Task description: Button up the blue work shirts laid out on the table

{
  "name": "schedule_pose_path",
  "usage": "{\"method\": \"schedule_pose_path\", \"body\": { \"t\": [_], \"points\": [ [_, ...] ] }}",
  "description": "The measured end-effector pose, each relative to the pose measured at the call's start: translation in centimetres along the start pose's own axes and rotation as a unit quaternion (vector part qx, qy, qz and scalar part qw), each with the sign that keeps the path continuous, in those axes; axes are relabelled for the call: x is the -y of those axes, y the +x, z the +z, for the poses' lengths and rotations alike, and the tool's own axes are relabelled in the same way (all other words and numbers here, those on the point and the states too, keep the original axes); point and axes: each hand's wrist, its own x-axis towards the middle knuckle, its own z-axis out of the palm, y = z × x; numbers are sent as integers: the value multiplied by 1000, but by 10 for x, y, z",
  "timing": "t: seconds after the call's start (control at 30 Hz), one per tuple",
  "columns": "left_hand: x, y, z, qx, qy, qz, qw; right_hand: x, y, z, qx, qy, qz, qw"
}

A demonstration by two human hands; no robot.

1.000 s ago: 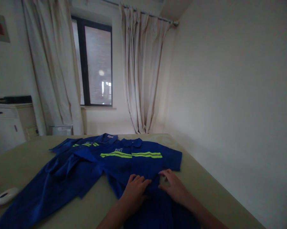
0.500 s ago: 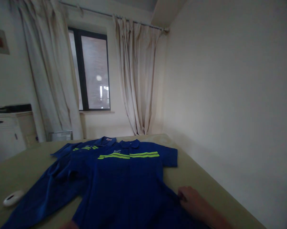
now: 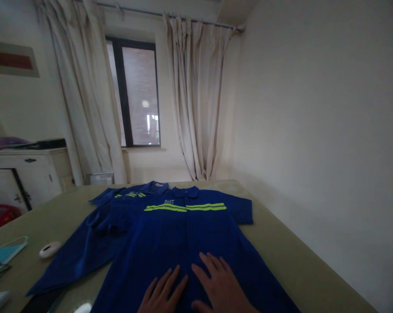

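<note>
Blue garment — collar away, long axis likewise.

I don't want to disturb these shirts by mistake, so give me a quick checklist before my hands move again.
1. Hands free: ok. The left hand and right hand have fingers spread over the near shirt, with nothing visibly pinched.
2. Front side up: ok. Its collar and yellow stripes face up.
3. Shirts apart: not ok. The other shirt adjoins or overlaps it on the left.
4. Bottom edge straight: cannot tell. It runs out of the picture.
5. White oval thing off the near shirt: ok. It sits on the table.
</note>
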Motion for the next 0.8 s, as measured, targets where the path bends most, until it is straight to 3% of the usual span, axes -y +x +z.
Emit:
{"method": "schedule_pose_path", "body": {
  "t": [0.1, 0.2, 0.33, 0.47, 0.57, 0.67, 0.8],
  "points": [
    [-11, 27, -4, 46, 56, -19, 997, -8, 2, 14, 86, 35, 41, 995],
    [-19, 47, -20, 81, 73, -22, 994, -22, 10, 12, 126, 61, 69, 988],
    [-16, 81, -36, 97, 74, -25, 992, -39, 34, 8, 114, 55, 96, 987],
    [-3, 126, -41, 95, 89, -41, 991, -58, 71, 12, 107, 25, 115, 987],
    [-1, 151, -39, 56, 115, -57, 990, -71, 96, 14, 101, 11, 121, 987],
    [-11, 158, -32, -14, 148, -68, 987, -79, 110, 17, 89, 10, 118, 989],
    [-31, 134, -21, -36, 153, -71, 985, -86, 112, 22, 60, 21, 109, 992]
  ]
}}
